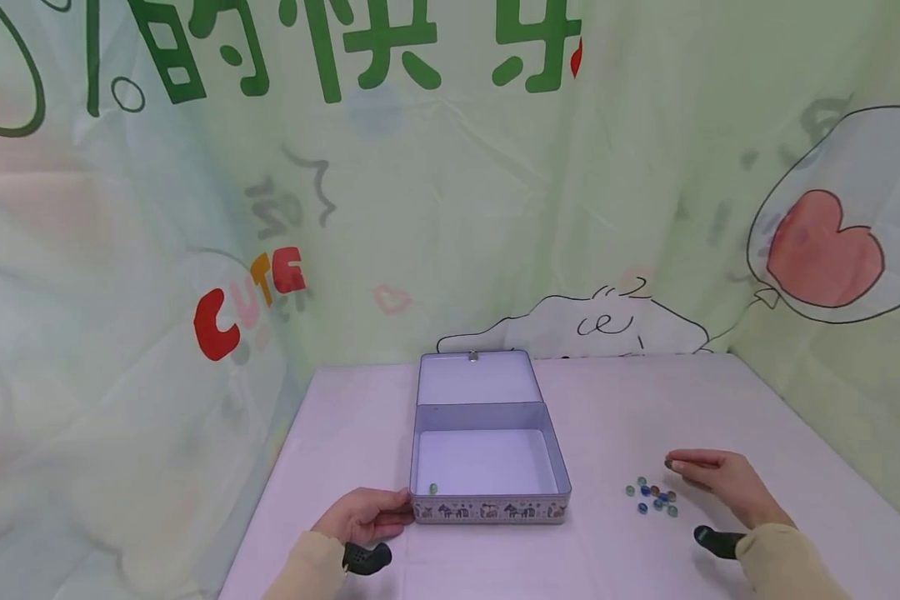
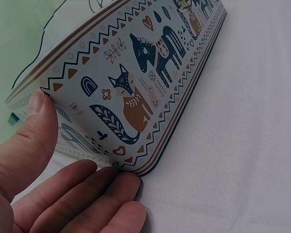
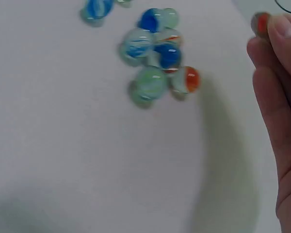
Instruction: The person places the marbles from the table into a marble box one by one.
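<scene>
An open tin box (image 1: 487, 509) with fox and horse drawings on its side (image 2: 136, 92) stands mid-table, its lid laid back. One green marble (image 1: 432, 488) lies inside at the front left. My left hand (image 1: 399, 506) grips the tin's front left corner, thumb (image 2: 39, 104) on the side and fingers (image 2: 102, 187) at the bottom edge. To the right, several glass marbles (image 1: 652, 497) lie in a loose cluster (image 3: 155, 58). My right hand (image 1: 673, 463) hovers just behind them and pinches an orange-tinted marble (image 3: 260, 23) at its fingertips (image 3: 286, 29).
The table (image 1: 607, 417) has a pale pink cloth. A green printed backdrop (image 1: 495, 208) closes it in at the back and both sides. Black wrist mounts (image 1: 365, 557) sit near the front edge.
</scene>
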